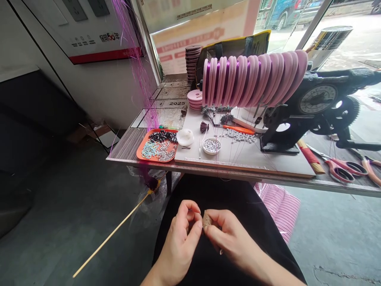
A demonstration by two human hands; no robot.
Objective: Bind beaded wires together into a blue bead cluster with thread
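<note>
Above my lap, my left hand (185,236) is closed, thumb and index finger pinched together. My right hand (228,234) is also closed, its fingertips almost meeting those of the left. A small tan piece (207,218) shows at the right fingertips; whether it is held or wrapped round a finger, I cannot tell. Anything else in the pinches is too fine to see. Nearest on the table beyond are a white dish of silvery beads (212,146) and an orange tray (143,154) with black, turquoise and silvery pieces. Fine threads run down to the table's edge.
A row of pink spools (253,79) sits on a black winding machine (318,99). Scissors (342,170) lie at the right, and an orange-handled tool (239,129) behind the beads. Purple strands (143,79) hang left, above a stick (110,234). Wrapped pink discs (281,212) lie below the table.
</note>
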